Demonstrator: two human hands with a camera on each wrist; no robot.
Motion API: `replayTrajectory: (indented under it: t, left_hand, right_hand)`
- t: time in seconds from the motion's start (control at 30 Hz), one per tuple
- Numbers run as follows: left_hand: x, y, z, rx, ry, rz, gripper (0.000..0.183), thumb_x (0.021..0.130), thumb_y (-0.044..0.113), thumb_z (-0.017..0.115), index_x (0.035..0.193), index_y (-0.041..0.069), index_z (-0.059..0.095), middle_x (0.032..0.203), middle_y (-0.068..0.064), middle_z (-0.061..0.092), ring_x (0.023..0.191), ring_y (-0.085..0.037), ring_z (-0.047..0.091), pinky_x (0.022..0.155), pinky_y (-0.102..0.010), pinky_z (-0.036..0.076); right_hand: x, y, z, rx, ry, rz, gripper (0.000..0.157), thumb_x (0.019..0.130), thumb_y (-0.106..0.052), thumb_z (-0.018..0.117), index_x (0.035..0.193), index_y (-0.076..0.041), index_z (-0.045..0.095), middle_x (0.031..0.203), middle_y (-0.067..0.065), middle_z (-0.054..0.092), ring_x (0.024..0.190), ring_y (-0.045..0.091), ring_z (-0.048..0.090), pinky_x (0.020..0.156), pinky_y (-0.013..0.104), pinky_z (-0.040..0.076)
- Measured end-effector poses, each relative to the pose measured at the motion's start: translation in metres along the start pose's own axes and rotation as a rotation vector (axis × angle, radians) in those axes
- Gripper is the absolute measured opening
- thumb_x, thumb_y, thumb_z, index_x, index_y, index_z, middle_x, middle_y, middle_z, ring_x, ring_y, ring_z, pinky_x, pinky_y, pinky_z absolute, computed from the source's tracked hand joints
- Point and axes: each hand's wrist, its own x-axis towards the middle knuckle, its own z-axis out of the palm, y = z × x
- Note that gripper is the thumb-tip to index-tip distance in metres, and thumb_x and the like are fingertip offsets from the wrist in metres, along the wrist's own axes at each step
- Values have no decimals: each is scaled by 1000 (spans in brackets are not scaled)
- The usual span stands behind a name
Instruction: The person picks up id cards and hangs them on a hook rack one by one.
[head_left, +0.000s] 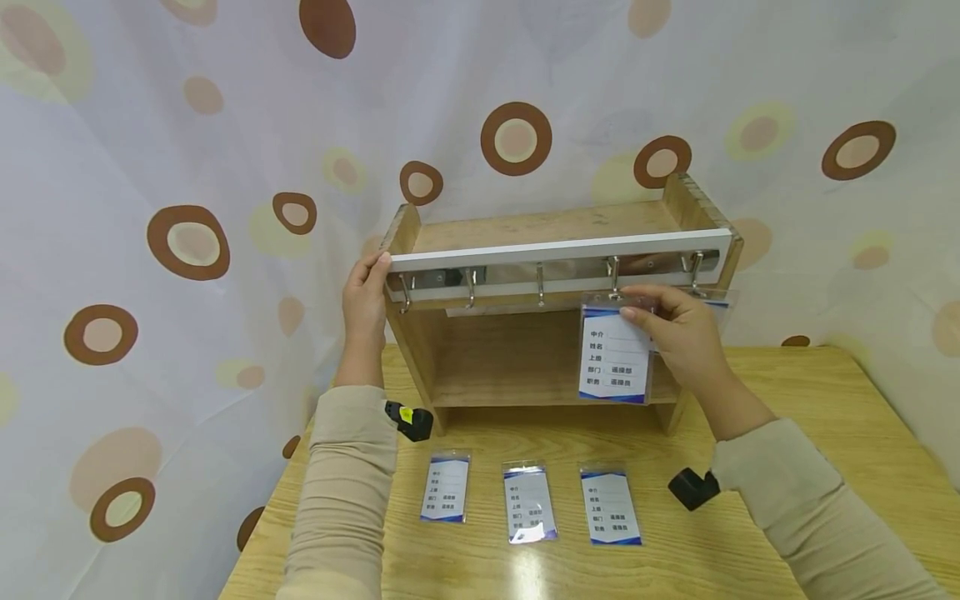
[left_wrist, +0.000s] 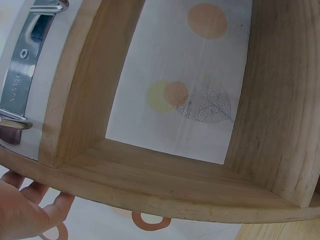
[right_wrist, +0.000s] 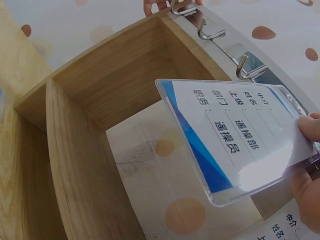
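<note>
Thumb and fingers of my right hand (head_left: 678, 333) pinch a clear-sleeved ID badge (head_left: 613, 354) by its upper right edge. The badge's top overlaps the tip of the fourth hook (head_left: 613, 271) in the head view. Partly hidden behind that hand, another badge (head_left: 716, 304) hangs by the rightmost hook (head_left: 696, 267). At the other end, my left hand (head_left: 365, 304) grips the upper left corner of the wooden shelf (head_left: 525, 354), its fingers (left_wrist: 60, 205) against the outer side panel. A white rail (head_left: 495, 256) with a metal hook strip runs across the shelf's front.
Three badges lie in a row on the wooden table before the shelf: a left one (head_left: 446, 487), a middle one (head_left: 529, 502) and a right one (head_left: 611, 506). A dotted curtain (head_left: 585, 75) hangs behind. The shelf's lower board (head_left: 525, 398) sits just above the table.
</note>
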Motion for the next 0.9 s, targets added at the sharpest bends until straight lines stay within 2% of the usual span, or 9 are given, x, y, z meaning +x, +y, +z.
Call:
replayTrajectory:
  t: [0.2,0.5,0.73,0.9]
  left_hand:
    - [1,0,0,-5,10,-2,35,85,26,55,109,1,56,111,-3,52,107,-11,41,91,-25,29]
    - [0,1,-1,-3,10,-10,34,85,26,54,109,2,56,111,-3,52,107,-11,41,91,-25,29]
    - [1,1,-1,7,10,-1,35,85,27,54,109,2,55,112,-3,51,107,-11,41,91,-25,29]
    - [0,0,-2,1,5,-6,34,85,26,54,109,2,56,111,-3,51,106,-11,42,91,-26,29]
  right_hand:
    - [1,-1,0,9,-8,10,26,80,-13,61,104,0,59,82,-5,55,67,9,43,49,14,34]
    - [5,1,3,67,9,-27,22,78,-4,61,99,3,60,82,-12,58,72,5,50,55,13,39]
    - [6,1,4,16,10,-51,23,79,-4,61,100,6,59,81,-13,56,72,5,48,54,13,37]
    - [7,6,5,11,9,-71,23,79,-3,61,100,6,59,82,-13,56,74,4,49,58,11,39]
